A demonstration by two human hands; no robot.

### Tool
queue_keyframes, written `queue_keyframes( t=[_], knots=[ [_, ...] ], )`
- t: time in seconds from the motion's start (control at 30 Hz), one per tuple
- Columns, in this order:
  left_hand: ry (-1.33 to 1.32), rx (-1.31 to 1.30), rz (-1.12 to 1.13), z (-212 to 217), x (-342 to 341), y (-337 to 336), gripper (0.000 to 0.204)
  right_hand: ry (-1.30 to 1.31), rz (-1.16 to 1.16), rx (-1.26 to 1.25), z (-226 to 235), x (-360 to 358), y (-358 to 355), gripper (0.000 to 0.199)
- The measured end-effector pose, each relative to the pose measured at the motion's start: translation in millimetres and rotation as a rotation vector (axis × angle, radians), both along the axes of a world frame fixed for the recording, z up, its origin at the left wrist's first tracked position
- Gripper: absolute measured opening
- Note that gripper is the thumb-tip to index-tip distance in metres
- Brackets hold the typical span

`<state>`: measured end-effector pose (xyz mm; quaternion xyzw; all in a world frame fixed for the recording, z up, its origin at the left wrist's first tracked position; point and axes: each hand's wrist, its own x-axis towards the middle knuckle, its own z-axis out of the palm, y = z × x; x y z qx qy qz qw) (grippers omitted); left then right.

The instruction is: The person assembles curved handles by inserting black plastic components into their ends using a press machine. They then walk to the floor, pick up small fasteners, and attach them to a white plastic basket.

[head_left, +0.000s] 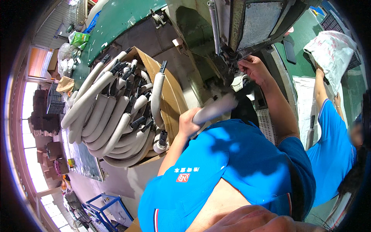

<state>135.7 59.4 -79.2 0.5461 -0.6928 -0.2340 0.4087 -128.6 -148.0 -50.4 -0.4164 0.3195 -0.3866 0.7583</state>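
Note:
My left hand (189,123) is closed around a grey foam-covered tube (216,110), whose far end is smeared by motion near the machine. My right hand (253,69) is raised to the working head of a dark metal machine (236,23). Its thumb and fingers pinch together there, and whatever lies between them is too small to make out. On my left, a cardboard box (170,96) is heaped with similar bent grey tubes (104,116) that have black end fittings.
A green-topped table (116,23) stands beyond the box. At right, a co-worker in a blue shirt (334,143) handles a white sack (330,48) over another green table, where a phone (289,52) lies. A blue metal frame (106,210) stands at lower left.

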Motion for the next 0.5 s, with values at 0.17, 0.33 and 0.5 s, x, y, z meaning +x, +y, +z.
queue_keyframes(
  t=[0.17,0.33,0.5],
  knots=[
    [0.275,0.08,0.437,16.1,15.5,59.9,0.024,0.158,0.012,-0.054,10.0,19.1,9.3,0.011],
    [0.552,-0.003,0.595,60.4,11.8,80.9,0.026,0.221,0.026,-0.012,1.1,24.6,3.2,0.014],
    [0.598,-0.365,0.55,157.4,54.9,98.1,0.027,-0.025,-0.178,0.22,-8.1,6.8,8.9,0.01]
  ],
)
